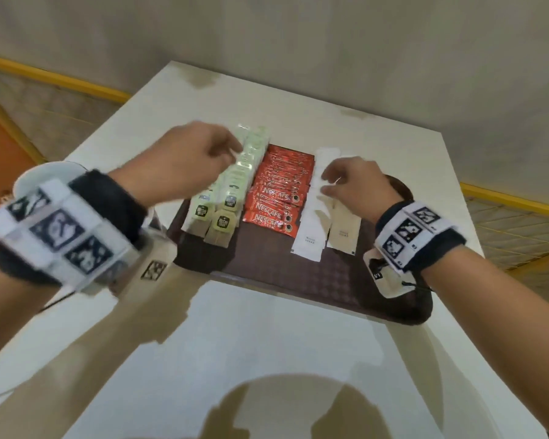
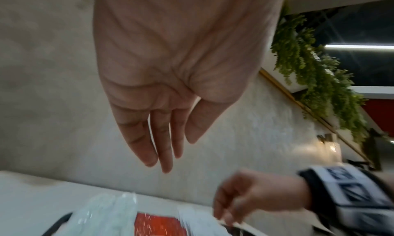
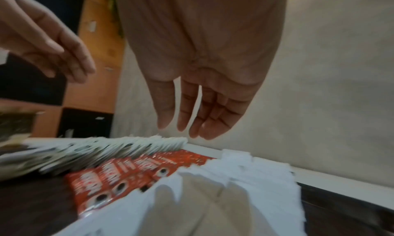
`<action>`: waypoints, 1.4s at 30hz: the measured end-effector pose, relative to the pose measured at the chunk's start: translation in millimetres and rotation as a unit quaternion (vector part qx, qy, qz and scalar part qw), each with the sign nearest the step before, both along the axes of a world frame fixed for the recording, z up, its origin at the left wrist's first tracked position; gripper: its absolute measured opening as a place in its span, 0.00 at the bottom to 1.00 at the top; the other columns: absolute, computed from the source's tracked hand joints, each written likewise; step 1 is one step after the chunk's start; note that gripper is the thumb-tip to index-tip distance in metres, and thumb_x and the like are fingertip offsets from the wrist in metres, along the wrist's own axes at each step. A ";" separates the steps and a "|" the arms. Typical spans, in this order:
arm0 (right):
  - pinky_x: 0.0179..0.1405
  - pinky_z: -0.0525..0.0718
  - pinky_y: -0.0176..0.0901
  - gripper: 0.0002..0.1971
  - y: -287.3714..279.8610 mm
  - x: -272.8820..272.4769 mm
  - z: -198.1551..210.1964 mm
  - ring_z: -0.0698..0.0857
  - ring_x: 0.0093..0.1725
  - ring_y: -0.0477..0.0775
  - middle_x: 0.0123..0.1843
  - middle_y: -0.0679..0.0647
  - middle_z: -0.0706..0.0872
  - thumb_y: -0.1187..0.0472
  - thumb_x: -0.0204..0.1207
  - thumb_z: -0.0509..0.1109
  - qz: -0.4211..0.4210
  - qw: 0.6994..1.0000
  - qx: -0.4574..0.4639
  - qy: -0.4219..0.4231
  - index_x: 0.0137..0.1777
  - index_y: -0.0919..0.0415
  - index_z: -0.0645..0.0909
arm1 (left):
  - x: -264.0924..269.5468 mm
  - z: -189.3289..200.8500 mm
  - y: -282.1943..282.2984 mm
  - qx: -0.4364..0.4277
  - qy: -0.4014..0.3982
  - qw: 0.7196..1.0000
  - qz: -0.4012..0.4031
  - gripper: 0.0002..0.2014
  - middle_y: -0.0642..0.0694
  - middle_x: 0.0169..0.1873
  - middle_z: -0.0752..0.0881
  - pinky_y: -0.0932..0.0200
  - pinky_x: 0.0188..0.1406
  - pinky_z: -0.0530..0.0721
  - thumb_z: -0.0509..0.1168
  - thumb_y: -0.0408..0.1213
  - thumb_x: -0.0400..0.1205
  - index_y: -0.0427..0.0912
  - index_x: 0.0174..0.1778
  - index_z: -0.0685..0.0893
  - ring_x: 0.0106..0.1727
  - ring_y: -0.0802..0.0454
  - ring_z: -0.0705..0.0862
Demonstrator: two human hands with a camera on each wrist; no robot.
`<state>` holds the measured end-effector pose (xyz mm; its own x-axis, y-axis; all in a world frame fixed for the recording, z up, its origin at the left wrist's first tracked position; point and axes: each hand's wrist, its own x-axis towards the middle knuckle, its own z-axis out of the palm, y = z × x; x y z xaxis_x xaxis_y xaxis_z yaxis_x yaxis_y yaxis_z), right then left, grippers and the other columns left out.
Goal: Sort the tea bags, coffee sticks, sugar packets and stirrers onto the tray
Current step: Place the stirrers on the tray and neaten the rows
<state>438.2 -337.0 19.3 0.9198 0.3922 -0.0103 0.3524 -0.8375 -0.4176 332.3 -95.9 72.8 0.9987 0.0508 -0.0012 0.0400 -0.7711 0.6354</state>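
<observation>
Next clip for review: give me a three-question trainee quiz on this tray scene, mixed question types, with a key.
1. True or false: the red coffee sticks lie between the tea bags and the white sugar packets on the tray.
2. Multiple choice: the left hand is A) empty above the tea bags, B) pinching a coffee stick, C) flat on the table.
3. Fill in: the right hand hovers over the ___ packets.

Key: 1 true; 2 A; 3 sugar.
</observation>
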 end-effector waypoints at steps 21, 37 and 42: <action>0.55 0.84 0.52 0.10 64.0 8.4 -27.4 0.83 0.55 0.60 0.56 0.60 0.85 0.62 0.76 0.72 0.030 0.990 -0.139 -0.023 0.56 0.65 0.82 | -89.4 -80.9 -16.4 0.251 0.103 0.929 -0.251 0.26 0.46 0.79 0.67 0.50 0.75 0.70 0.53 0.39 0.88 0.43 0.83 0.60 0.78 0.47 0.65; 0.54 0.85 0.53 0.08 69.5 21.7 -41.4 0.84 0.53 0.59 0.57 0.59 0.84 0.63 0.73 0.76 0.038 0.987 -0.157 0.007 0.50 0.57 0.83 | -91.5 -86.1 -14.3 0.212 0.112 0.940 -0.241 0.24 0.50 0.73 0.71 0.53 0.74 0.70 0.53 0.47 0.88 0.46 0.80 0.64 0.75 0.50 0.66; 0.54 0.85 0.52 0.08 69.6 21.7 -41.7 0.84 0.52 0.59 0.56 0.59 0.84 0.63 0.72 0.77 0.032 0.988 -0.149 0.009 0.47 0.57 0.82 | -90.8 -87.5 -17.0 0.206 0.113 0.941 -0.243 0.25 0.50 0.74 0.70 0.52 0.74 0.70 0.54 0.48 0.88 0.46 0.81 0.63 0.77 0.50 0.64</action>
<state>459.9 -267.4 -22.4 0.8917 0.4268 -0.1505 0.4033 -0.9003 -0.1636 241.5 -112.8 -14.7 0.8803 -0.3696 -0.2973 -0.2830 -0.9123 0.2960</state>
